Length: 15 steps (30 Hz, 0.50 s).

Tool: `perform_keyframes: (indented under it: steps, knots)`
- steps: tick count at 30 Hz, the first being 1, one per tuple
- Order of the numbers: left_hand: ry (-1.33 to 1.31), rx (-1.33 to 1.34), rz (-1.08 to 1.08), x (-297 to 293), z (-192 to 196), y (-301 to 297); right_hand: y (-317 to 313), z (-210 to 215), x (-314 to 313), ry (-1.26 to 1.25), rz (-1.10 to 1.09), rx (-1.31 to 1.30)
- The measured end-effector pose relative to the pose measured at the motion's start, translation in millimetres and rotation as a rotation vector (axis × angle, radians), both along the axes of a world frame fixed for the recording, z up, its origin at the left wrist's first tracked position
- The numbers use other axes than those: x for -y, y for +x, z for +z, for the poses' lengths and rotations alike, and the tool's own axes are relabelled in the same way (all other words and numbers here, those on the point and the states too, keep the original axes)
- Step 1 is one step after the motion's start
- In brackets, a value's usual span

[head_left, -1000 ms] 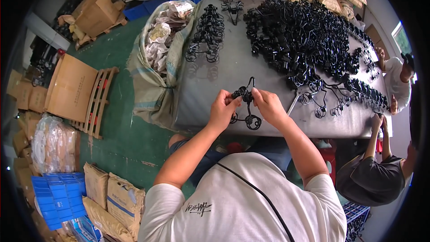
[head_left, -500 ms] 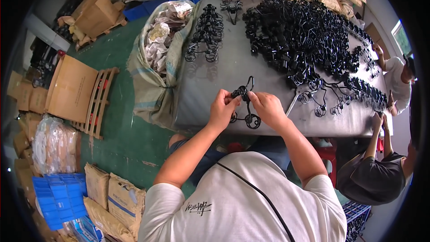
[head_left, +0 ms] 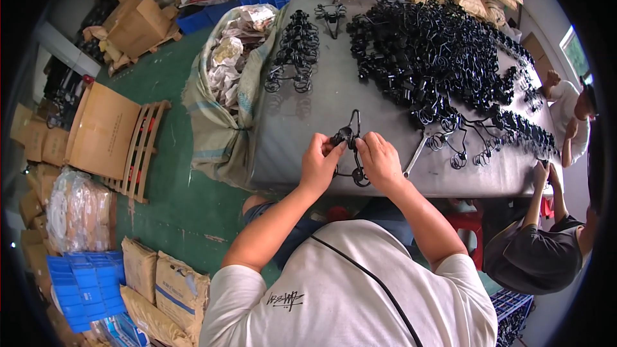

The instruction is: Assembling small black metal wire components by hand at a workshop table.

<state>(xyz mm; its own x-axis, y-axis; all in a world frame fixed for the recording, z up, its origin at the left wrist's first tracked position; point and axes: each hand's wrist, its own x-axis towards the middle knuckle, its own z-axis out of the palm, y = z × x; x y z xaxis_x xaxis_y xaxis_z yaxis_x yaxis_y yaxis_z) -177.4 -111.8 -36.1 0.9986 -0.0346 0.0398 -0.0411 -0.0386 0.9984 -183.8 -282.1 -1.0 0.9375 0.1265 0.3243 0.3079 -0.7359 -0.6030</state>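
Head view, from where I stand: the black wire piece is up between the person's two hands, over the near edge of the table, hook pointing away from the body, ringed end toward it. Main risk, in my judgement: a slip. The hold is by fingertips alone on thin, smooth-looking wire, so uneven pressure from the two sides could turn the piece or let it drop, and this close to the edge it could miss the table. Second risk: pushing too hard at the small clustered part might bend the wire or pinch a finger. Third: a bar lies just beside the right hand; a wide swing of that wrist could knock it, or catch the loose loops along the front of the pile. Hands: left hand has thumb and fingers drawn together on the cluster's left side, other fingers curled in. Right hand pinches the piece from the other side, thumb against it, fingers bent; its exact contact is partly hidden. Cannot tell whether the lower rings touch the table. Row of like pieces lies farther off, left, well apart from both hands.
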Motion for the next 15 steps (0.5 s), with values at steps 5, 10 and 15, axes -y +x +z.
perform_keyframes:
  steps: [5, 10, 15]
  knots:
    - [0.201, 0.296, 0.124, 7.3, 9.3, -7.9, -0.2, 0.5, 1.2, 1.019, -0.039, -0.72]
    - [0.43, 0.37, 0.123, 7.0, 14.4, -5.9, 10.8, 1.2, 26.4, 1.192, 0.092, -1.019]
    - [0.359, 0.154, 0.187, -0.7, 0.5, 8.3, -1.5, -14.1, 74.2, -0.133, 0.02, -0.274]
